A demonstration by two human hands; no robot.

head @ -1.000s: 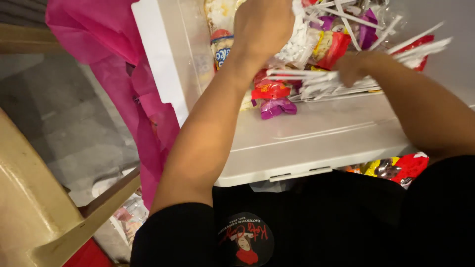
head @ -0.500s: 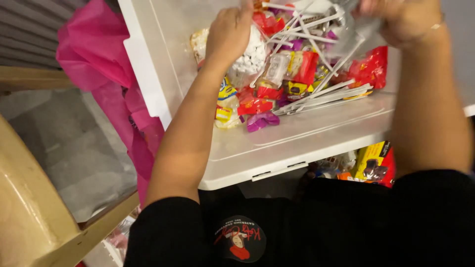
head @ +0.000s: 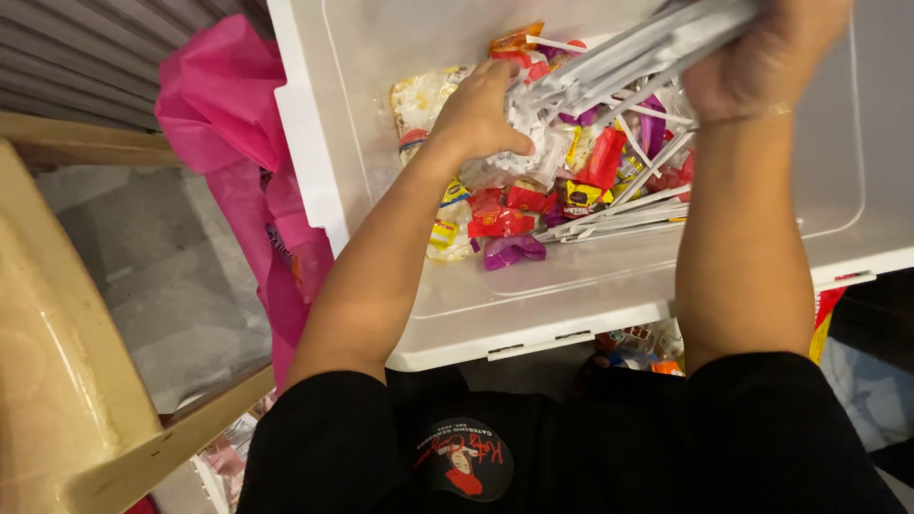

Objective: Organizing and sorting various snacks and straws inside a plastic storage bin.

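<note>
**Straws and sweets in the white bin**

A bundle of white wrapped straws sits at the far right, clenched in the right hand. The left hand, fingers curled shut, presses on clear wrappers amid the wrapped sweets in the white plastic bin. Pink plastic bag lies left. Held so unevenly, the straws could slide loose and scatter

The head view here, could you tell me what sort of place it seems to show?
Probably a storage or prep corner of a home or small shop, not a tidy workroom. A white plastic bin full of wrapped candies and paper-wrapped straws sits over a bare concrete floor, with pink tissue paper beside it.
</note>
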